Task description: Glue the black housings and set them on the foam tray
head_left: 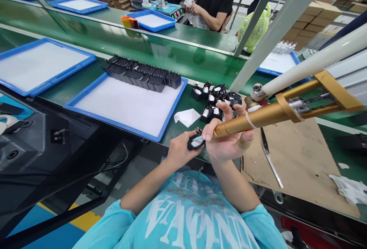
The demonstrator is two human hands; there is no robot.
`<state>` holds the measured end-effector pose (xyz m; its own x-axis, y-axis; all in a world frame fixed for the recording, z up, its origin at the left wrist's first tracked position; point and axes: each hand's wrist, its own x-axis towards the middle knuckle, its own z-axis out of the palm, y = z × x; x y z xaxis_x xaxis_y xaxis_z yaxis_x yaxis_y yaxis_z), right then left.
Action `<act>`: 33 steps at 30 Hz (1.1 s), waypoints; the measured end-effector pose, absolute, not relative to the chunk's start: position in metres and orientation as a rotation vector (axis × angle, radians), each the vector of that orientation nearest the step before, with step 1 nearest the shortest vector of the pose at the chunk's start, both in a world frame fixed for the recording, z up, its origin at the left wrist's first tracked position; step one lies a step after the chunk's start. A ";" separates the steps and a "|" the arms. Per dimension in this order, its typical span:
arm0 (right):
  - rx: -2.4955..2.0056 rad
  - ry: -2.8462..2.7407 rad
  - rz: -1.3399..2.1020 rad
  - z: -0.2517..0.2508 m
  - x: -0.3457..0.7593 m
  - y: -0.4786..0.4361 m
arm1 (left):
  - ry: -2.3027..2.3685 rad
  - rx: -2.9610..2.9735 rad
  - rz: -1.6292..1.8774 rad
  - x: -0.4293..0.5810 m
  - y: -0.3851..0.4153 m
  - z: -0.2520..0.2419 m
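**Gold tool [266, 117] held at a small black housing [196, 142]**

Right in front of me, the left hand [178, 147] has its grip closed round the housing, at the near edge of the green tabletop [183, 101]. The right hand [222, 149] grasps the tool near its front end, which points at the housing; I can't tell whether they touch. Just beyond sit more black housings [212, 98], next to a folded white sheet [187, 117]. Leftward, black boxes [143, 76] stand in rows on a blue-rimmed tray [174, 110]. Rightward, tweezers [272, 163] lie on cardboard [301, 157].
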<state>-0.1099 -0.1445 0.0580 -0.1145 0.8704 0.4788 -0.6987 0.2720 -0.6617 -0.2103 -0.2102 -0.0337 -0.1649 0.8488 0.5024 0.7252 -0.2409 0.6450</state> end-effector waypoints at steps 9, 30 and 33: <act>-0.099 -0.992 1.366 0.056 -0.110 -0.145 | 1.710 2.010 1.522 -0.209 -0.210 -0.029; -0.232 -0.947 1.279 0.047 -0.074 -0.136 | 1.631 2.014 1.091 -0.234 -0.200 -0.034; -0.218 -0.950 1.269 0.045 -0.071 -0.135 | 1.584 2.096 1.164 -0.229 -0.201 -0.038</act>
